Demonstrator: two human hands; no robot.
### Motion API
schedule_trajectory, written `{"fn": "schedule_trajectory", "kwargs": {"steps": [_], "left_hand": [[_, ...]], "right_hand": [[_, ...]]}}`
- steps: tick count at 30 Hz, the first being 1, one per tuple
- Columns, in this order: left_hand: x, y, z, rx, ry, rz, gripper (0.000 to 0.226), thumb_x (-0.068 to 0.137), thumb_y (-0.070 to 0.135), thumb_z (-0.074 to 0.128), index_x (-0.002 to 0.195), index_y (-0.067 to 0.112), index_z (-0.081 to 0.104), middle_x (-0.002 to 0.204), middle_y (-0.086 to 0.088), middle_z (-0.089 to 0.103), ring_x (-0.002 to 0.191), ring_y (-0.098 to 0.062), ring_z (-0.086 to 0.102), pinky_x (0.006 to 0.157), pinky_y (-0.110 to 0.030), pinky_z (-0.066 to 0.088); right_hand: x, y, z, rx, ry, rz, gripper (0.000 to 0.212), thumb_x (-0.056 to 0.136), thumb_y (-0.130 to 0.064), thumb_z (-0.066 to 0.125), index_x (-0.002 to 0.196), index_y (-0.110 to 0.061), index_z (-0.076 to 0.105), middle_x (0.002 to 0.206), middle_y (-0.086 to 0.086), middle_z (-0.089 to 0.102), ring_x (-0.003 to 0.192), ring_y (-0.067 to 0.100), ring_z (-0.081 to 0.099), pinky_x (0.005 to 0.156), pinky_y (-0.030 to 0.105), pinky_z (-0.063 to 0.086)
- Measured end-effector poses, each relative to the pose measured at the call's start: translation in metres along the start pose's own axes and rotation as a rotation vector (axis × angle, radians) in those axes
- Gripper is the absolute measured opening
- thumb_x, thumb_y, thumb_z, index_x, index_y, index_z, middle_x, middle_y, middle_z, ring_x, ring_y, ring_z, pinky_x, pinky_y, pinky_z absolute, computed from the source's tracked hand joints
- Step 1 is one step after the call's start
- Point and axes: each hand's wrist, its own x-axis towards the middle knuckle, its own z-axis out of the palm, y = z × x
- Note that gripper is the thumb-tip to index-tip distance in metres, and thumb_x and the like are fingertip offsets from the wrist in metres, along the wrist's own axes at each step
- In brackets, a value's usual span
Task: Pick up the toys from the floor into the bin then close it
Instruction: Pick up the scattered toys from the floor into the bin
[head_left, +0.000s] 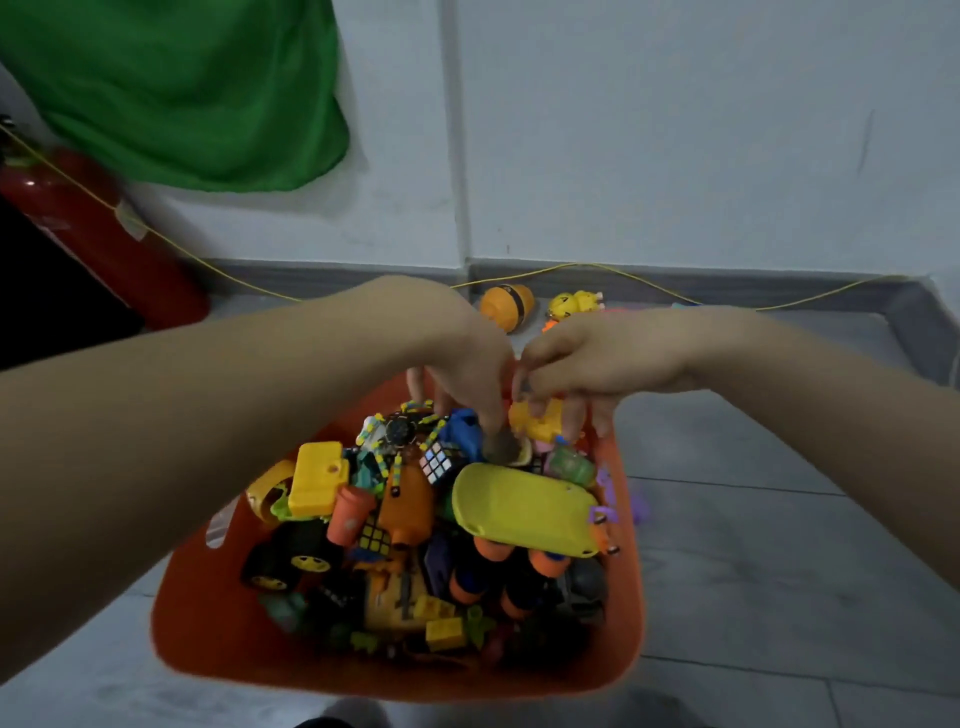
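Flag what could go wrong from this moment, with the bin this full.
The orange bin is heaped, so the yellow toy under the right hand may roll off the pile. The orange ball and yellow figure by the wall could be overlooked. No lid is visible; a heap this high might stop one seating.

No readable text on any toy or the bin (208, 613) (all blurred).

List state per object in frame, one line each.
orange bin: open, no lid visible, heaped with toys
left hand: over far end of bin, fingers down among toys
right hand: holds yellow toy over bin
orange egg toy: on floor by wall
yellow figure toy: on floor beside it
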Motion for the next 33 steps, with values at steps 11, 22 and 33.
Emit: {"fn": "schedule_trajectory", "kwargs": {"steps": [11, 22, 33], "left_hand": [[0.105, 0.105, -0.036, -0.12, 0.543, 0.244, 0.036, 0.091, 0.031, 0.058, 0.121, 0.012, 0.056, 0.121, -0.01, 0.06, 0.109, -0.03, 0.056, 0.076, -0.029, 0.041], [0.237, 0.173, -0.019, -0.264, 0.311, 0.013, 0.092, 0.087, 0.034, 0.06, 0.154, 0.03, -0.002, 0.16, -0.018, -0.011, 0.14, -0.045, 0.029, 0.109, -0.051, 0.036], [0.316, 0.174, 0.004, -0.208, 0.424, -0.039, 0.057, 0.097, 0.027, 0.049, 0.146, 0.023, 0.019, 0.155, -0.028, 0.006, 0.125, -0.046, 0.047, 0.092, -0.046, 0.045]], "right_hand": [[-0.021, 0.2, -0.056, 0.461, 0.902, 0.346, 0.038, 0.093, -0.007, 0.059, 0.129, -0.011, 0.052, 0.093, 0.016, 0.055, 0.075, 0.025, 0.057, 0.059, 0.031, 0.056], [-0.002, 0.333, -0.113, 0.232, 0.943, 0.548, 0.075, 0.081, -0.036, 0.067, 0.147, -0.035, 0.032, 0.139, 0.012, 0.046, 0.116, 0.036, 0.053, 0.093, 0.05, 0.052], [0.044, 0.414, -0.171, -0.219, 0.864, 0.585, 0.06, 0.092, -0.041, 0.056, 0.145, -0.021, 0.037, 0.148, 0.024, 0.034, 0.132, 0.046, 0.035, 0.111, 0.046, 0.03]]}}
